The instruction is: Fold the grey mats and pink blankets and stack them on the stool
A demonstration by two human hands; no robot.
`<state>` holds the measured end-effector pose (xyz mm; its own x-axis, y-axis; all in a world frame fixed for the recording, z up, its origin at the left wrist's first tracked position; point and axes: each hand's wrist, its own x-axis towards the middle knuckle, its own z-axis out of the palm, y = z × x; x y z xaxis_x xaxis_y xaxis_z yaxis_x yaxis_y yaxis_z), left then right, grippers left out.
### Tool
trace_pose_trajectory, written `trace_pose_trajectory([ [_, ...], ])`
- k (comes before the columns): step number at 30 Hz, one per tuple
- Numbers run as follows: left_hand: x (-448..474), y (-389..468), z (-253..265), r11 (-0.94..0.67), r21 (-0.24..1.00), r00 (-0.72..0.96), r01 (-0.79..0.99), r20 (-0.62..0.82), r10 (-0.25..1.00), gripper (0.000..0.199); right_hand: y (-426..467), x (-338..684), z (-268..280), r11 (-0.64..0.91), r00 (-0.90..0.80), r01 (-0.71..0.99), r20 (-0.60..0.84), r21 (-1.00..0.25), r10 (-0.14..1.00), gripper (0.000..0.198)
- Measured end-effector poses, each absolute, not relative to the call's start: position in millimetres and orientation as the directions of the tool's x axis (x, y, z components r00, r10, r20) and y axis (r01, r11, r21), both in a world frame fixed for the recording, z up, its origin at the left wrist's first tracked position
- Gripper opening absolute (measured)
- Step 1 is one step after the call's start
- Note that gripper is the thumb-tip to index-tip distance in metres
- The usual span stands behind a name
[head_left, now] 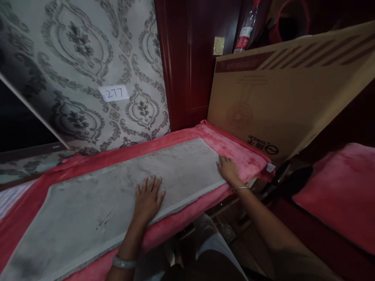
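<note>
A long grey fabric mat [96,195] with a pale stitched border lies spread over a pink plush blanket [178,230]. My left hand [149,198] rests palm down near the middle of the mat, with its fingers spread. At the mat's right end, my right hand [228,168] lies with its fingers stretched out over the mat's edge and the pink blanket beside it. Neither hand grips anything that I can see. Small dark marks show on the mat to the left of my left hand.
Patterned wallpaper with a paper card [115,93] reading 277 is behind the blanket. A large cardboard box [258,93] stands at the back right beside a dark red door [187,58]. Above it is a plastic bottle [244,35]. A red padded seat [340,191] is at the right.
</note>
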<state>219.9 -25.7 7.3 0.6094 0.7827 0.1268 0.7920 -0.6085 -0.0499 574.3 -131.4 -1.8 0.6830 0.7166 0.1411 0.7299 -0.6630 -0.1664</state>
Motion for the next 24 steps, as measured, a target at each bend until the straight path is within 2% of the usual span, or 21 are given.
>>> trace_pose_trajectory([
  [4, 221, -25, 6, -0.612, -0.055, 0.613, 0.789, 0.135, 0.778, 0.056, -140, 589, 5, -0.728, 0.752, 0.658, 0.111, -0.190, 0.650, 0.046],
  [11, 219, -23, -1, -0.630, -0.060, 0.630, 0.774, 0.168, 0.758, 0.056, -134, 603, 16, -0.762, 0.780, 0.610, -0.001, -0.215, 0.625, 0.039],
  [21, 221, -25, 3, -0.613, -0.058, 0.615, 0.788, 0.141, 0.776, 0.056, -142, 589, 12, -0.746, 0.776, 0.627, 0.085, -0.225, 0.626, 0.040],
  [24, 221, -26, 4, -0.609, -0.057, 0.611, 0.791, 0.128, 0.782, 0.057, -135, 577, 21, -0.701, 0.733, 0.679, 0.148, -0.220, 0.664, 0.044],
])
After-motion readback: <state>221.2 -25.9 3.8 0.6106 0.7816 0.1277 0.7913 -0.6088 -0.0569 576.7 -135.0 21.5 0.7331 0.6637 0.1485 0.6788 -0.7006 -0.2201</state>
